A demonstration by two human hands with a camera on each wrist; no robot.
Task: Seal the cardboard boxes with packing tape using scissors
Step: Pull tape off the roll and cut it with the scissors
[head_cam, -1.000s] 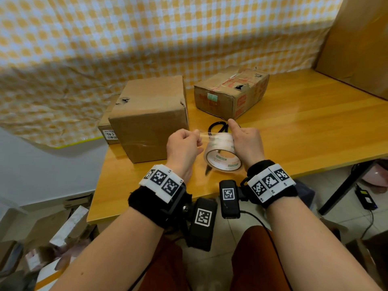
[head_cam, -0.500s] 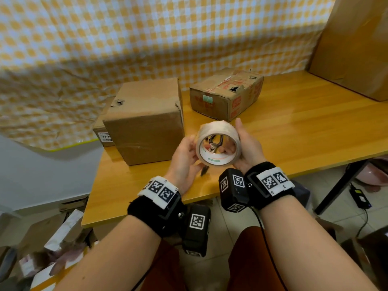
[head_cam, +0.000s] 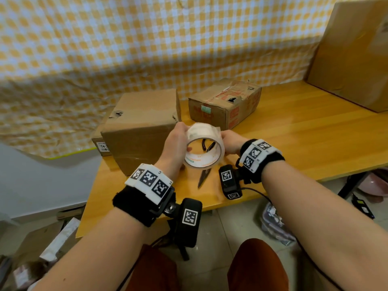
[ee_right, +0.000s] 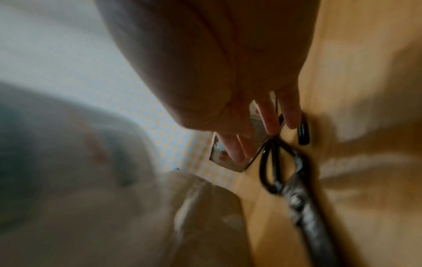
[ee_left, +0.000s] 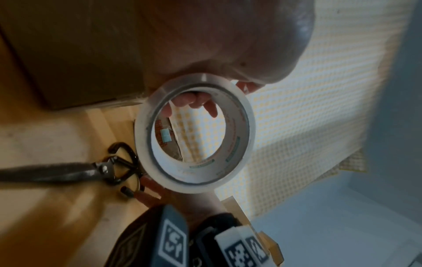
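A roll of clear packing tape [head_cam: 204, 143] is held up just above the table, its open core facing me. My left hand [head_cam: 181, 133] grips its left side, fingers curled over the top and showing through the core [ee_left: 194, 101] in the left wrist view. My right hand [head_cam: 227, 140] lies against the roll's right side with straight, relaxed fingers [ee_right: 269, 117]. Black scissors [head_cam: 202, 177] lie on the table under the roll, handles away from me [ee_right: 271, 162]. A plain cardboard box [head_cam: 142, 127] stands left of my hands, and a printed box [head_cam: 224, 103] sits behind the roll.
The wooden table [head_cam: 304, 139] has bare room to the right. A large cardboard box [head_cam: 352, 49] stands at its far right corner. A small labelled box [head_cam: 101, 143] hides behind the plain one. A checked cloth [head_cam: 147, 38] hangs behind. Clutter lies on the floor [head_cam: 275, 223].
A second ago both hands pulled a strip from the roll low over the table. The roll was then lifted and turned; now my left hand grips it and my right hand has dropped to its side.
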